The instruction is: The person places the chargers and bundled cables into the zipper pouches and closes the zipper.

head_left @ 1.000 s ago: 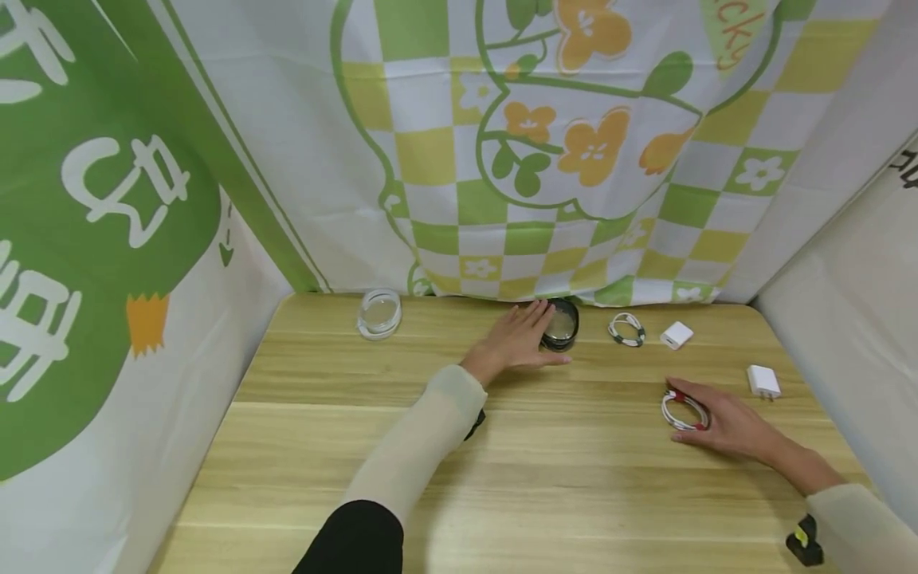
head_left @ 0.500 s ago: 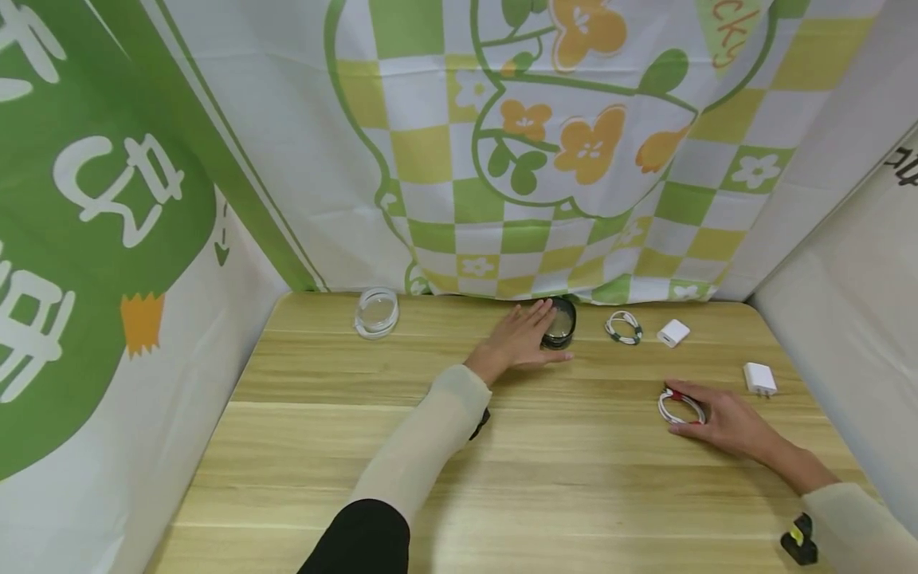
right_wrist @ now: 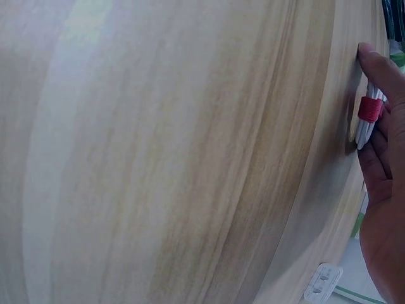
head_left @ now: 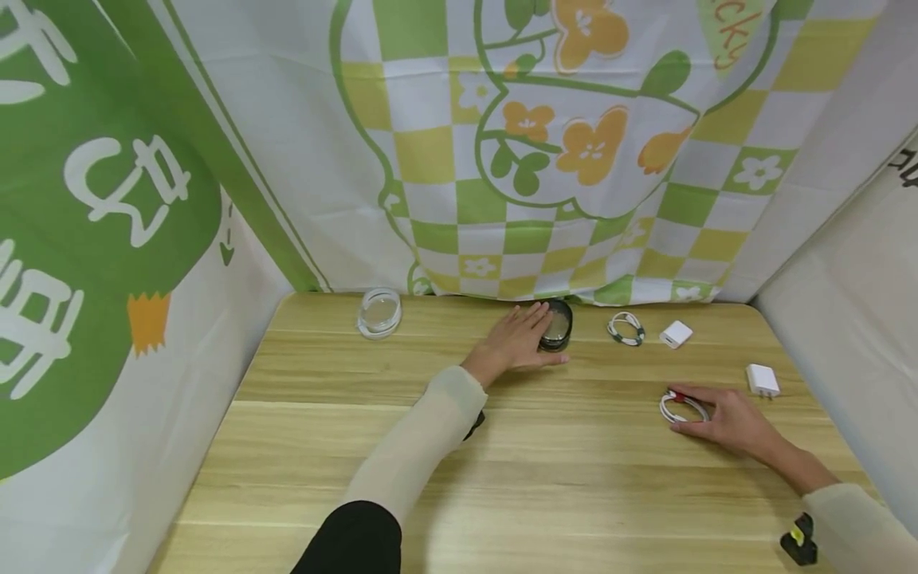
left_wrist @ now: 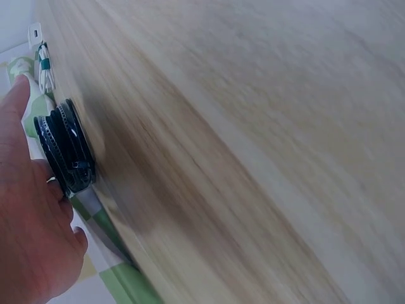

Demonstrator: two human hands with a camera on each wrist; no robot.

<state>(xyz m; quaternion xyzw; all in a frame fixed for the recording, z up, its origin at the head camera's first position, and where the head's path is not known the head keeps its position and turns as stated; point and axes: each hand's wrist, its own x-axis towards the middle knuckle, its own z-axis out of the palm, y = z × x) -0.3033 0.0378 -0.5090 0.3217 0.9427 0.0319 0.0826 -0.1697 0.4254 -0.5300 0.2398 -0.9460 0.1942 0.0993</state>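
At the table's far edge, my left hand (head_left: 515, 339) lies with fairly straight fingers over the left side of a coiled black cable (head_left: 569, 323), its thumb stretched out to the right. The left wrist view shows the same black cable (left_wrist: 71, 152) standing out beside the fingers. On the right, thumb and fingers of my right hand (head_left: 735, 422) pinch a coiled white cable (head_left: 667, 412) with red ties, held low over the wood. One red tie (right_wrist: 370, 109) shows up close in the right wrist view; the hand hides part of the coil.
A larger white cable coil (head_left: 367, 325) lies at the back left. Right of the black cable are a small white coil with green ties (head_left: 615, 335) and a white charger plug (head_left: 676, 335). Another plug (head_left: 763, 380) lies near the right edge. Curtains surround the table (head_left: 502, 494).
The black cable has shifted slightly left with my left hand. My right hand keeps its grip on the white cable, whose ring has tilted slightly.
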